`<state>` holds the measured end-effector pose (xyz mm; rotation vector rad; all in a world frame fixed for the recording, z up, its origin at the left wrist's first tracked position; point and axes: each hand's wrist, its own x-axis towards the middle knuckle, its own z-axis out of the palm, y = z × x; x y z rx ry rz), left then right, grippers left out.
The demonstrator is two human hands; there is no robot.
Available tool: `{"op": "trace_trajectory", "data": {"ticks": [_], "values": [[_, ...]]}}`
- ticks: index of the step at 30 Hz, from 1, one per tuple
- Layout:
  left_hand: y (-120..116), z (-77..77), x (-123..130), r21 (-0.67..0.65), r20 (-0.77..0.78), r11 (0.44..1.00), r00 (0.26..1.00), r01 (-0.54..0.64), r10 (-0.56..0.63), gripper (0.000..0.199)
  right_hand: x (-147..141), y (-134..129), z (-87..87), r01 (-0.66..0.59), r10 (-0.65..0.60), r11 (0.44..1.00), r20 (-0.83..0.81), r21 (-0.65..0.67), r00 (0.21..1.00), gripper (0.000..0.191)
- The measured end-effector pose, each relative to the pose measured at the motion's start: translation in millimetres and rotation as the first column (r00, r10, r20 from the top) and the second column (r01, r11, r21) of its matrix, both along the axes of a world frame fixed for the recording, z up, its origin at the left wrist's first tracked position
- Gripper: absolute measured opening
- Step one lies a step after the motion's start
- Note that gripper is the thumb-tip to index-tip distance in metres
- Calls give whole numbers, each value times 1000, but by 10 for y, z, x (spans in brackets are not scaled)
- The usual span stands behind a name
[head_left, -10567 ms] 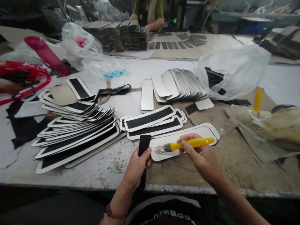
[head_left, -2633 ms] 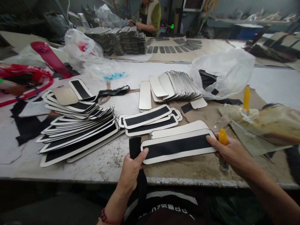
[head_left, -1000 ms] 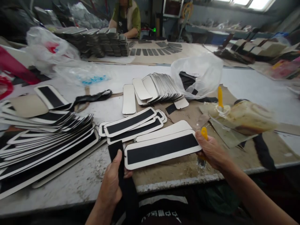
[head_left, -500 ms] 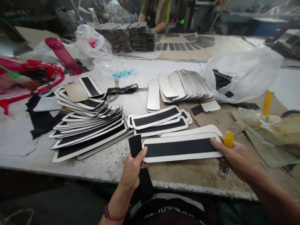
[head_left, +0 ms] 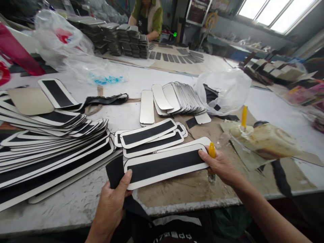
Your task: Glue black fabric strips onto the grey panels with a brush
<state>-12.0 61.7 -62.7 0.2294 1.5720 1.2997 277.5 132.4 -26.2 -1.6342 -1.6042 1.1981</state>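
Note:
A long white panel with rounded corners and a black band down its middle (head_left: pixel 167 165) is held level in front of me. At its left end, my left hand (head_left: pixel 113 195) grips it with the thumb on top, and a loose black strip (head_left: pixel 115 170) runs through the same hand. The right end is pinched by my right hand (head_left: pixel 222 165), which also has a yellow-handled tool (head_left: pixel 212 150) tucked in it; the tool's lower end is hard to make out. Right behind lies another white panel (head_left: pixel 202 141), partly covered. Further back, several black-banded panels (head_left: pixel 149 133) overlap.
A large fanned pile of banded panels (head_left: pixel 58 162) fills the left. Plain white pieces (head_left: pixel 177 98) stand behind, beside a clear plastic bag (head_left: pixel 227 87). At right, a glue-stained bag (head_left: pixel 265 138) holds a yellow handle. A co-worker (head_left: pixel 146 20) sits across, behind grey stacks (head_left: pixel 124 38).
The view has swung to the right, so the table's things appear further left and a window shows. Both hands keep their hold on the panel, which looks slightly more tilted.

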Motion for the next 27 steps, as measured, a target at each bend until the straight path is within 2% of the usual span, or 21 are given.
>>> {"op": "trace_trajectory", "data": {"ticks": [7, 14, 19, 23, 27], "values": [[-54, -21, 7, 11, -47, 999, 998, 45, -45, 37, 75, -40, -22, 6, -8, 998, 40, 57, 999, 36], [-47, 129, 99, 34, 88, 998, 995, 51, -54, 40, 123, -122, 6, 60, -70, 995, -122, -83, 990, 41], [-60, 97, 93, 42, 57, 996, 995, 82, -85, 42, 146, -152, 13, 78, -113, 985, -232, -156, 966, 42], [-41, 87, 40, 80, 25, 989, 992, 122, -124, 39, 77, -78, 41, 65, -101, 985, -228, -161, 968, 42], [118, 225, -46, 95, 16, 992, 996, 83, -85, 38, -111, 149, 168, 45, -64, 993, -189, -106, 980, 45]]}}
